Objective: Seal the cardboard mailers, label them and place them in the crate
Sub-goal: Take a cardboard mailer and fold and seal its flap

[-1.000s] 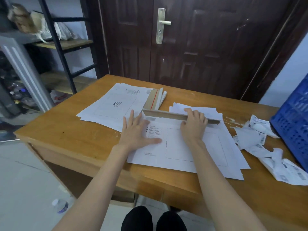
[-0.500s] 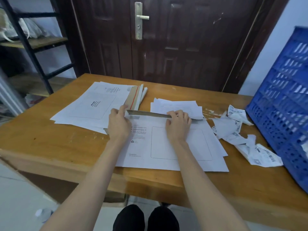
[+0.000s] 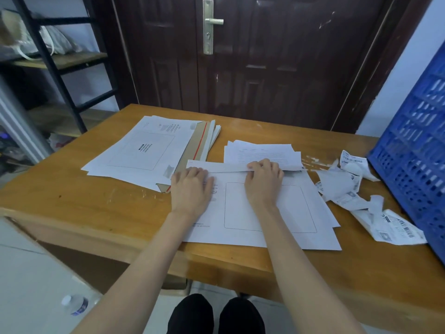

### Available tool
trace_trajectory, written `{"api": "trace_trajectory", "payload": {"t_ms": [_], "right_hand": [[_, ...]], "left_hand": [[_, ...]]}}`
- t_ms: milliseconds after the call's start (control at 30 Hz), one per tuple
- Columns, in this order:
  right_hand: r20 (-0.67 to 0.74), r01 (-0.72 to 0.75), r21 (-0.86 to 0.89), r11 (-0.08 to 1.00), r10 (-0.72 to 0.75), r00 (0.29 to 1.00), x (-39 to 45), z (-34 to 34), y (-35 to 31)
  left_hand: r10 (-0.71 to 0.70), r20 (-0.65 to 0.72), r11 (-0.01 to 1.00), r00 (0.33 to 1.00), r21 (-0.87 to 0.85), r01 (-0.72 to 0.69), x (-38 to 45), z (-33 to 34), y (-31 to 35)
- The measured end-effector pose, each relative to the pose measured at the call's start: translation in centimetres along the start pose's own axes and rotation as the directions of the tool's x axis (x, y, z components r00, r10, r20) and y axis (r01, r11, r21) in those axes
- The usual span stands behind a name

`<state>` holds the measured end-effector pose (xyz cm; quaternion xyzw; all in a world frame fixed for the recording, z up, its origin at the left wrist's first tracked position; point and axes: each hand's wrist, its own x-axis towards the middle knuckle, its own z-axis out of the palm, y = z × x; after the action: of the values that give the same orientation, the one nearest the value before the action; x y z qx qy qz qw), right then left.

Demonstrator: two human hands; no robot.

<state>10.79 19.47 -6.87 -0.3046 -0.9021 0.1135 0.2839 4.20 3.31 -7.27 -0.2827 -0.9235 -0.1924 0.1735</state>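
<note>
Pressing the flap down: cardboard mailer [image 3: 265, 208] lies flat on the table [image 3: 72, 189], left of the blue crate [image 3: 414, 145]. Left hand [image 3: 190, 186] flat, holding nothing; right hand [image 3: 263, 179] fingers curled over the flap. Likely light, stiff; grip by edges.

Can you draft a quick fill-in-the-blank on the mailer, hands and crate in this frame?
1. Both hands, left hand and right hand, press on the white ____ at the table's near edge.
2. The crate on the person's right is ____ in colour.
3. The mailer stack lies on the person's ____ side.
4. Crumpled label backings lie between the mailer and the ____.

Missing words: mailer; blue; left; crate
</note>
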Motion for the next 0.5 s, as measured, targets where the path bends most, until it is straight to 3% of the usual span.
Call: {"api": "trace_trajectory", "payload": {"t_ms": [200,367,500], "right_hand": [[-0.037,-0.011,0.052,0.999,0.013,0.999,-0.2,-0.2,-0.2],[-0.19,0.0,0.139,0.99,0.027,0.981,-0.5,-1.2,-0.7],[-0.178,-0.04,0.165,0.985,0.07,0.982,-0.4,-2.7,-0.4]], "left_hand": [[0.01,0.014,0.999,1.0,0.033,-0.011,0.0,-0.1,0.1],[-0.009,0.068,0.999,0.998,-0.033,0.011,0.1,-0.1,0.1],[0.015,0.13,1.0,0.991,0.023,-0.018,-0.1,-0.3,0.1]]}}
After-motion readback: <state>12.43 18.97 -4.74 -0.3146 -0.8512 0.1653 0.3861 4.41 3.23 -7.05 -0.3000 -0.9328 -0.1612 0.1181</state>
